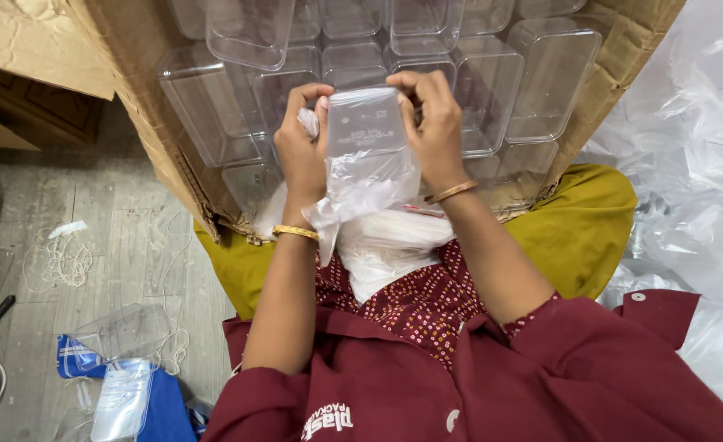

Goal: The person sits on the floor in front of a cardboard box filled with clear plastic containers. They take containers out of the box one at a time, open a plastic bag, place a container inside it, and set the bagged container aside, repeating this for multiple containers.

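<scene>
Clear box [367, 121], wrapped in a thin plastic bag [367, 184], sits between both hands above the person's lap. Left hand [301, 147] pinches its left edge; right hand [432, 123] clamps the top right corner. Behind lies a carton [144, 123] full of clear boxes. More plastic sheeting [697, 164] lies to the right.

Container [367, 121]: clear plastic, glossy, smooth.
Bag [369, 184]: thin translucent plastic film, crinkled, shiny.
Box [144, 106]: brown corrugated cardboard, matt, rough.
Bangles [294, 232]: gold-coloured metal, polished.
Floor [124, 213]: grey wood-look planks, matt.
Garment [541, 385]: maroon cloth, matt.
</scene>
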A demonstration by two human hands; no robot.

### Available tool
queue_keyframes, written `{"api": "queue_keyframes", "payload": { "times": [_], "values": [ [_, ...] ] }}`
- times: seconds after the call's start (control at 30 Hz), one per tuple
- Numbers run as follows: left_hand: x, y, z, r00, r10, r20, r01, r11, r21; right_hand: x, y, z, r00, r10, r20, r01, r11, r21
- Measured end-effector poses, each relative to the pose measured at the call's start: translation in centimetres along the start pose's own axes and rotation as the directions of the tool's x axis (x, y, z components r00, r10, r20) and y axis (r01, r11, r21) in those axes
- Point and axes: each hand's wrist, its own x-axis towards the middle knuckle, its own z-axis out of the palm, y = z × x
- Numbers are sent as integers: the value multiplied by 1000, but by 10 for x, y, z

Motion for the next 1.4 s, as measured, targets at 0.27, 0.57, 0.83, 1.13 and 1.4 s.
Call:
{"api": "queue_keyframes", "payload": {
  "times": [0.27,0.57,0.83,1.13,1.4],
  "values": [
    [-18,31,8,971,198,138,-200,980,0,-15,-8,-52,800,227,555,-600,306,739],
    [-33,77,34,911,104,398,-109,994,-10,-65,-37,-119,777,70,626,-553,551,625],
    [-40,67,55,858,-59,511,64,998,7,-118,-23,-138,833,281,477,-554,432,712],
    [-43,29,45,827,-241,507,426,858,-287,-102,116,-302,499,361,-788,25,903,429],
    [-39,31,44,792,-282,542,527,763,-374,-19,180,-203,700,368,-612,-292,930,224]
  ]
}}
